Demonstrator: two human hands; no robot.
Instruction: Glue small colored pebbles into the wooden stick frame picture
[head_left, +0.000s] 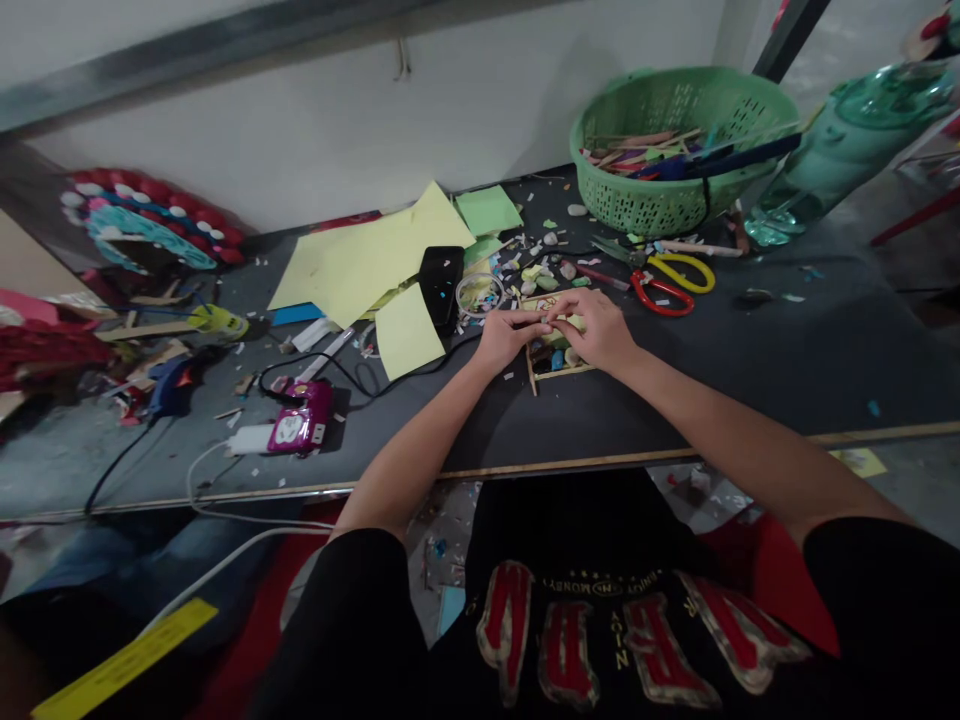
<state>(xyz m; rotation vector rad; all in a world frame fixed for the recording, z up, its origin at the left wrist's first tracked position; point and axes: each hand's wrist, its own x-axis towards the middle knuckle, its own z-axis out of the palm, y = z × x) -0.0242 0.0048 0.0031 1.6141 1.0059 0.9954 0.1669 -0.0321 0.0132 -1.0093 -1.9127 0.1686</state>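
Now, the dark, scrap-littered surface (pixel 750 375) runs along a pale wall (pixel 480 110), a green basket (pixel 645 203) at one o'clock from the small wooden frame (pixel 561 373). That frame lies partly hidden beneath left hand (pixel 504 340) and right hand (pixel 600 328), fingertips pinched closed, anything between them impossible to tell. Pebble-like pieces (pixel 557 359), one blue, show inside pale sticks.

Tabletop (pixel 757 370) matt; edge strip (pixel 570 464) looks like bare wood. Small frame (pixel 562 373): plain matt wooden sticks. Blue pebble (pixel 557 359): smooth. Yellow sheets (pixel 337 265): smooth matt paper. Basket (pixel 637 200): pierced plastic, soft sheen. Bottle (pixel 847 150): clear tinted plastic, glossy, catches light from where I stand. Scissors (pixel 640 260): metal blades (pixel 616 249), smooth plastic handles (pixel 637 286). Purple box (pixel 304 415): shiny hard plastic. Shirt (pixel 562 520): black cloth, matt. Overhead rail (pixel 150 60): dull metal.
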